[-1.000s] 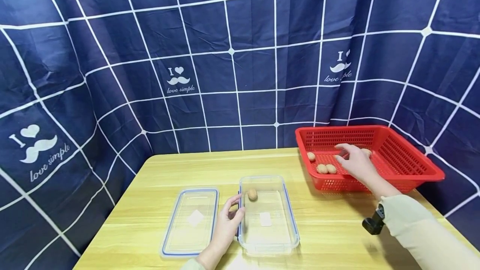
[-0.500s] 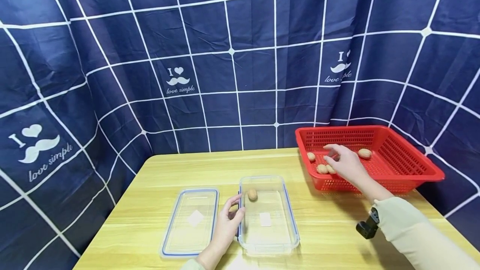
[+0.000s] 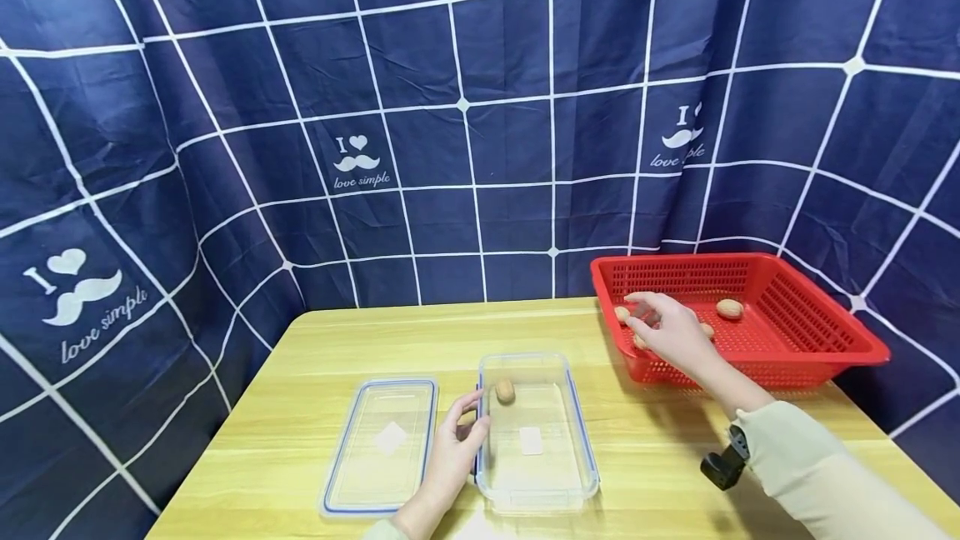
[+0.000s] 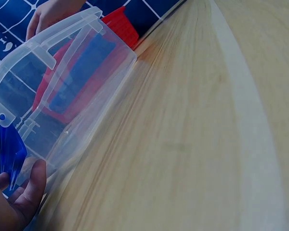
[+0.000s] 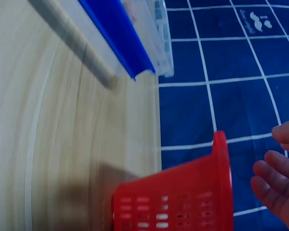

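Observation:
In the head view, a clear plastic food box (image 3: 536, 482) with blue side latches stands at the table's middle, a walnut (image 3: 505, 392) in its far left corner. My left hand (image 3: 450, 448) touches the box's left rim with relaxed fingertips; the left wrist view has its thumb beside a blue latch (image 4: 12, 149). My right hand (image 3: 678, 336) is over the left part of a red basket (image 3: 810, 340), thumb and fingers apart, nothing visible between them. Walnuts (image 3: 729, 308) lie in the basket, some partly hidden by that hand.
The box's clear lid (image 3: 382, 440) with a blue seal lies flat left of the box. A wooden table (image 3: 315, 357) carries everything. A blue checked curtain (image 3: 510, 140) hangs behind and around it. A black wrist camera (image 3: 723, 467) is on the right wrist.
My right hand has moved left across the basket, uncovering walnuts on its right and covering some near the left wall. The left hand and the box have stayed put.

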Demonstrator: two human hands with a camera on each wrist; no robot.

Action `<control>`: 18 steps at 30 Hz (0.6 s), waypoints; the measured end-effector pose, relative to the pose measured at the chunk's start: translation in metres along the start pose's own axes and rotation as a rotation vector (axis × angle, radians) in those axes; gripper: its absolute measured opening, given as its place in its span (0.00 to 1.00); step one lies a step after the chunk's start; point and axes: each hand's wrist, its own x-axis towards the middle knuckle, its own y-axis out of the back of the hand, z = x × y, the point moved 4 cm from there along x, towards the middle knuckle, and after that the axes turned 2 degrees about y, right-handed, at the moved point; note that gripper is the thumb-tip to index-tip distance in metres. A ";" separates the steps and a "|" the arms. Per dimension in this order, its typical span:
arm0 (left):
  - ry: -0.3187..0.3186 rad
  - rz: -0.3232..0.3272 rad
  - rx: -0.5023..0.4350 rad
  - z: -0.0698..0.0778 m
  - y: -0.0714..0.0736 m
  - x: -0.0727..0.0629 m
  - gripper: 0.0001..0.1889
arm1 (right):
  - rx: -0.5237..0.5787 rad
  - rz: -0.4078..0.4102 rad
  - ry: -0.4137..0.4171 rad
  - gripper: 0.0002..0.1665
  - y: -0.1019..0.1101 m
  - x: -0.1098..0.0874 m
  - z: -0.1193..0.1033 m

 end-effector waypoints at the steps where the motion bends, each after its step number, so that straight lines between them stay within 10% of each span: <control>1: -0.001 0.001 -0.004 0.000 0.000 0.000 0.20 | 0.000 0.007 0.008 0.16 -0.001 0.000 -0.002; 18: -0.008 0.014 -0.002 0.000 0.002 0.002 0.20 | 0.047 -0.022 0.080 0.18 -0.022 0.002 -0.044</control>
